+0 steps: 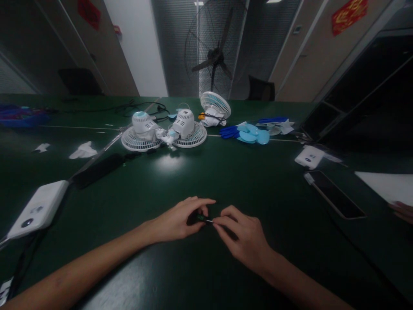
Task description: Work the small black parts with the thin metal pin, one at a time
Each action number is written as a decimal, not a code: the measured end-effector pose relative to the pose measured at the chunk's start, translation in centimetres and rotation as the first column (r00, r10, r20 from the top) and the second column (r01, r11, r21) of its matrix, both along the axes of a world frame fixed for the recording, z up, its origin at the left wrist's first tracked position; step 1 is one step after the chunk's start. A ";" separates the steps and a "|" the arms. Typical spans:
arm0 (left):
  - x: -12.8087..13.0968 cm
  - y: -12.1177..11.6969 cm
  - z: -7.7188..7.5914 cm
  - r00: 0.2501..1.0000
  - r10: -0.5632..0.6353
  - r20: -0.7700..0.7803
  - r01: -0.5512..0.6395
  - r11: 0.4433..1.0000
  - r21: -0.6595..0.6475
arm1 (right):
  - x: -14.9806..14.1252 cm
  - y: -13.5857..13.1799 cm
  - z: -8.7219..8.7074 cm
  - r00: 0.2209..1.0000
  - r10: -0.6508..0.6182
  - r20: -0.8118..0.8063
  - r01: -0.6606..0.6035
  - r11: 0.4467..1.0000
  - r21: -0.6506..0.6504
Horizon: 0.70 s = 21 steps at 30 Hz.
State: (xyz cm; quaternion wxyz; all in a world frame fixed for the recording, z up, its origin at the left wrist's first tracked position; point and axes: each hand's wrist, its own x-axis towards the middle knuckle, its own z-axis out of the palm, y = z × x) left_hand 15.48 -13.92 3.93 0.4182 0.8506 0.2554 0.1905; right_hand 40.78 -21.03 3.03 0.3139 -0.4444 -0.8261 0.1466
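Over the near middle of the dark green table, my left hand (182, 219) is closed on the dark green handle of a small screwdriver (208, 221), its index finger stretched out above. My right hand (241, 234) pinches the thin, pale metal shaft between thumb and fingertips. Most of the handle is hidden by the left fingers, and the tip by the right ones. Both hands are low over the tabletop, facing each other.
Small white fans (142, 131) lie farther back, near blue gloves and light-blue fan blades (253, 133). A white power bank (40, 209) is at left, a phone (335, 193) at right. Another person's hand (402, 210) shows at the right edge by white paper (387, 185).
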 end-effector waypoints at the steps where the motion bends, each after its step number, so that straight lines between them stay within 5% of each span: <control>1: 0.0 0.0 0.0 1.000 -0.007 -0.007 0.007 1.000 -0.004 | 0.0 0.0 -0.1 1.000 0.000 0.005 0.000 1.000 0.002; 15: -0.8 0.2 0.8 0.993 -0.101 -0.064 0.105 0.993 0.063 | 0.1 0.2 -0.5 0.996 -0.028 -0.089 0.028 1.000 -0.005; 21: -3.4 3.1 0.1 0.992 -0.096 -0.080 0.102 0.992 0.076 | 0.3 0.2 0.2 0.992 -0.044 -0.119 0.039 0.998 -0.048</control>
